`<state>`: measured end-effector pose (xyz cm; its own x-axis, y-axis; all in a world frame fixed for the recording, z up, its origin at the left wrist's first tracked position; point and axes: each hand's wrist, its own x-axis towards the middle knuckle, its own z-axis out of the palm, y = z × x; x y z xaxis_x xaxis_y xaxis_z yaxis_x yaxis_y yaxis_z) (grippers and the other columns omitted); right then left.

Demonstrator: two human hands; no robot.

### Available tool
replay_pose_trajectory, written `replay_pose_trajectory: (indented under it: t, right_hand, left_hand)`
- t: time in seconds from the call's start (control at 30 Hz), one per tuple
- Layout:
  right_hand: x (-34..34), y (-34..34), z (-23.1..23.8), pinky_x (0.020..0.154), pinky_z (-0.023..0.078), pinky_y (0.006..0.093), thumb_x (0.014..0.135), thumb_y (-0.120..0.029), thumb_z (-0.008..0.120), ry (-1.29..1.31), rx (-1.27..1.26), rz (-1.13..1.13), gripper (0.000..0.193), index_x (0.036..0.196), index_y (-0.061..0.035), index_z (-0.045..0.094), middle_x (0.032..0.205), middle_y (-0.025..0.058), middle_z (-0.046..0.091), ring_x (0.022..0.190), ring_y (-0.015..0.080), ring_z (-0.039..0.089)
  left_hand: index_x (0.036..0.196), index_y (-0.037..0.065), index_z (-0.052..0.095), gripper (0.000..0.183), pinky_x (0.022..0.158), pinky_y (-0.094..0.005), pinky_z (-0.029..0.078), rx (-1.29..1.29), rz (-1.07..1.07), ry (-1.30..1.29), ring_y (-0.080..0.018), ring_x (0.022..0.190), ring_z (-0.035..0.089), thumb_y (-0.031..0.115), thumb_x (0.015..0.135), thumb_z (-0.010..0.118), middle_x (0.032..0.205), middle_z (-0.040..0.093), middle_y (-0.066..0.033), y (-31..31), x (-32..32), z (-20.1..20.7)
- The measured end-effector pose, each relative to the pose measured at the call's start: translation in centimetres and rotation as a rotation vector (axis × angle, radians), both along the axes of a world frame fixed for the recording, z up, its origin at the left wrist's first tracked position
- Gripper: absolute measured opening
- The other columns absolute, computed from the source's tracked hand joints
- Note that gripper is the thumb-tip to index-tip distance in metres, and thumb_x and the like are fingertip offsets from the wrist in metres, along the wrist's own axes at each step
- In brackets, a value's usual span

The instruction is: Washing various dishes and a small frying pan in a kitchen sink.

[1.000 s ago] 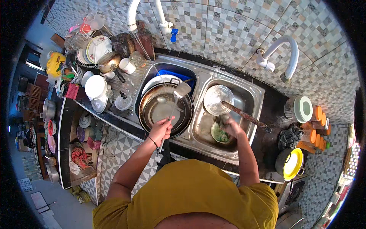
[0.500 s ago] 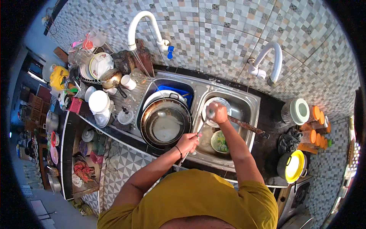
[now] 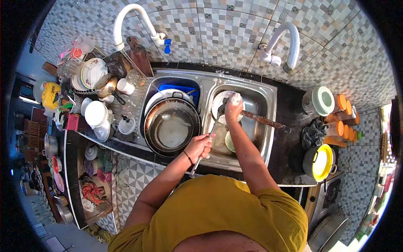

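Note:
My left hand [image 3: 200, 148] is closed round the handle of a long-handled metal utensil [image 3: 214, 127], at the front of the right sink basin. The handle's lower end sticks out below that hand. Over a white bowl [image 3: 218, 101] in the basin, my right hand [image 3: 234, 110] is closed about the utensil's upper end, with white suds on its fingers. That end is mostly hidden, and I cannot tell whether a scrubber is in the hand. A smaller pale green bowl [image 3: 229, 143] sits below, partly behind my right forearm. A brown wooden handle [image 3: 263, 119] slants across the basin.
The left basin holds a large blackened wok [image 3: 172, 130] with cloudy water and a blue tub [image 3: 191, 93] behind. Two white taps [image 3: 121, 25] [image 3: 291, 46] arch above. Dishes crowd the drainboard at left. Orange-lidded jars [image 3: 341, 103] and a yellow-rimmed pot [image 3: 322, 161] stand at right.
The view has shifted, moving the sink up and left in the picture. My right hand has turned at the utensil's end, covering its rounded head, and white suds now show on the fingers.

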<state>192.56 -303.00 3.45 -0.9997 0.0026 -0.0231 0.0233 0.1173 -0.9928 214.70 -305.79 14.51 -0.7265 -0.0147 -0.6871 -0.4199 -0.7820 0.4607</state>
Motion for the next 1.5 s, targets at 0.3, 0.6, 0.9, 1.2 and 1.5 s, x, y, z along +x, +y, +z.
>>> replay_pose_trajectory:
  t: [0.3,0.6,0.9,1.2,1.5]
  right_hand:
    - [-1.7,0.9,-2.8,0.058,0.052,0.0402,0.078,-0.030,0.065,0.370,0.480,0.330,0.026,0.088,-0.0062,0.062,0.077,0.0182,0.064,0.063,0.0282,0.063]
    - [-3.6,2.1,3.0,0.077,0.047,0.0324,0.069,-0.029,0.071,-0.185,0.282,0.867,0.050,0.109,-0.0017,0.057,0.089,0.0127,0.065,0.084,0.0231,0.062]
    - [0.5,0.0,3.2,0.077,0.050,0.0364,0.071,-0.022,0.068,-0.106,0.314,0.593,0.039,0.103,-0.0028,0.059,0.081,0.0216,0.066,0.078,0.0308,0.066]
    - [-3.3,-0.7,-1.9,0.079,0.048,0.0346,0.075,-0.032,0.064,-0.273,0.266,0.586,0.052,0.108,0.0075,0.054,0.097,0.0254,0.063,0.084,0.0298,0.064]
    - [-1.3,0.4,1.3,0.068,0.048,0.0345,0.078,-0.030,0.056,-0.319,0.209,0.689,0.036,0.096,0.0011,0.063,0.082,0.0149,0.065,0.074,0.0218,0.061]
  left_hand:
    - [0.116,0.013,0.052,0.023,0.038,-0.0183,0.020,0.042,0.023,-0.028,-0.0019,0.047,0.027,0.017,0.098,0.037,0.064,0.033,0.0065,1.3,0.4,-0.2]
    - [0.125,0.004,0.053,0.036,0.051,-0.0221,0.038,-1.150,-0.088,0.191,-0.0042,0.055,0.044,0.005,0.090,0.048,0.066,0.057,-0.0019,-1.2,1.8,-1.9]
    - [0.113,0.001,0.058,0.029,0.060,-0.0349,0.047,-1.445,-0.029,0.212,-0.0344,0.070,0.062,0.003,0.085,0.054,0.080,0.059,-0.0250,-0.5,2.8,-2.1]
    - [0.111,0.001,0.059,0.027,0.063,-0.0384,0.047,-1.503,-0.132,0.164,-0.0380,0.075,0.059,0.003,0.085,0.053,0.082,0.060,-0.0234,-0.7,2.6,-0.3]
    - [0.111,0.000,0.059,0.027,0.062,-0.0386,0.047,-1.505,-0.082,0.154,-0.0383,0.074,0.059,0.004,0.084,0.053,0.083,0.060,-0.0237,-0.6,3.5,0.0]
